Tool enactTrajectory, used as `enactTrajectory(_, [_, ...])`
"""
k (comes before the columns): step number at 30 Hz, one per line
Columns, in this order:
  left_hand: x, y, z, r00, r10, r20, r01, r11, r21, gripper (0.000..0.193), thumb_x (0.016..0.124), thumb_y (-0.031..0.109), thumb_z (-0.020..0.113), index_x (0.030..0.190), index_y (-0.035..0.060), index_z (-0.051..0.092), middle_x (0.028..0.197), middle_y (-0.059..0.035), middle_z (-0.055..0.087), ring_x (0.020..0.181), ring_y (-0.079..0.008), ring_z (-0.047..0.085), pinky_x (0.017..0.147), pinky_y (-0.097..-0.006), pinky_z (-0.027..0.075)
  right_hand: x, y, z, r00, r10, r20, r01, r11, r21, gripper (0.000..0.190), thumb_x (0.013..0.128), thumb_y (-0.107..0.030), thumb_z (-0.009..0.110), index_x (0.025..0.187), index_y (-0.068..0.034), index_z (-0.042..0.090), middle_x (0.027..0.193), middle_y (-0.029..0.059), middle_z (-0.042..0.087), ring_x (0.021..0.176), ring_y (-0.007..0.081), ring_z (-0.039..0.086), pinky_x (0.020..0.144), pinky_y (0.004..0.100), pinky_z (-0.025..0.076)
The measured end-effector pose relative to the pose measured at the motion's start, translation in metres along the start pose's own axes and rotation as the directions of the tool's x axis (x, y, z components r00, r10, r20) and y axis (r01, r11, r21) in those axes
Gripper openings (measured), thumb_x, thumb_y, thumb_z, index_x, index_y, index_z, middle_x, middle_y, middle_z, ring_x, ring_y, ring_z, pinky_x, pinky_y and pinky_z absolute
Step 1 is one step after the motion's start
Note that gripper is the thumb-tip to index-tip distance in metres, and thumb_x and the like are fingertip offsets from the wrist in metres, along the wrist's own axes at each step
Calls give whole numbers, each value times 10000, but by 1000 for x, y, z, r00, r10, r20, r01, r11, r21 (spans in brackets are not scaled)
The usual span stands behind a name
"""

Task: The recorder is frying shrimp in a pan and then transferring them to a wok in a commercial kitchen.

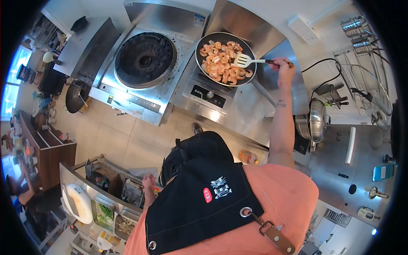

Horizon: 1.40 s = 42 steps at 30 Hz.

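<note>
My right hand (283,70) is closed around the wooden handle of a white slotted turner (244,61). Its slotted head lies on pink shrimp (220,65) at the right side of a dark frying pan (204,41). The pan rests on a countertop cooker with a control panel (208,95), and its metal handle (264,93) points to the lower right, under my forearm. Down by my left side, near the edge of a steel counter, is my left hand (149,182), with nothing visible in it; its fingers look partly curled.
A large black wok burner (146,60) stands left of the pan. Lidded steel pots (317,119) and a wire rack are at right. Behind my left side, the steel counter (92,180) holds trays of greens (106,215). A bottle (248,157) stands on the floor. Another person is at far left.
</note>
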<state>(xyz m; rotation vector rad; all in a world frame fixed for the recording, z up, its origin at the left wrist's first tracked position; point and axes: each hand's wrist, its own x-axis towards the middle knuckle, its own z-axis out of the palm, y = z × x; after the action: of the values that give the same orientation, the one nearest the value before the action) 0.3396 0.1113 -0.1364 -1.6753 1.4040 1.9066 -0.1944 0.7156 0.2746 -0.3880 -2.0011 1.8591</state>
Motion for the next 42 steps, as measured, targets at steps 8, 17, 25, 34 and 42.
enactTrajectory(8, [-6, 5, 23, 996, -59, -63, 60, 998, 15, 189, 920, 220, 642, 1062, 96, 631, 925, -40, 701, 697, -167, 686, 498, -268, 452, 55, 25, 8, 987, -96, -131, 90, 995, -51, 96, 771, 42, 600, 813, 93, 671, 831, 167, 693, 657, 233, 700, 605, 279, 601])
enactTrajectory(17, [-21, -3, 17, 999, -42, -8, 42, 999, 33, 161, 911, 200, 647, 1024, 86, 633, 923, -46, 703, 687, -169, 684, 484, -268, 451, -14, 33, 68, 722, -334, 606, 575, 776, -257, 148, 753, 12, 619, 892, -18, 663, 909, 100, 706, 871, 233, 682, 785, 344, 541])
enactTrajectory(25, [11, -40, 2, 971, 216, 106, -230, 962, 145, 183, 907, 170, 648, 1028, 32, 643, 865, -77, 696, 593, -173, 661, 430, -266, 422, -79, 13, 69, 218, -289, 932, 932, 345, -111, 321, 651, 44, 624, 957, -53, 631, 1144, 144, 687, 974, 352, 638, 834, 400, 534])
enactTrajectory(34, [-27, 0, 32, 998, -60, -23, 60, 998, 33, 171, 910, 163, 632, 1015, 29, 645, 809, -72, 677, 579, -163, 655, 395, -269, 387, -46, 52, 95, 291, -378, 879, 936, 300, -181, 315, 673, -35, 654, 983, -66, 610, 1255, 143, 631, 1056, 363, 610, 884, 417, 526])
enactTrajectory(42, [-23, -21, 25, 999, -16, -39, 12, 997, -83, 95, 914, 120, 621, 982, 55, 631, 775, -54, 656, 579, -140, 623, 445, -252, 409, -119, -4, 80, 326, -71, 943, 931, 197, -307, 292, 629, 26, 587, 908, -60, 586, 1231, 107, 642, 1048, 325, 608, 833, 425, 533])
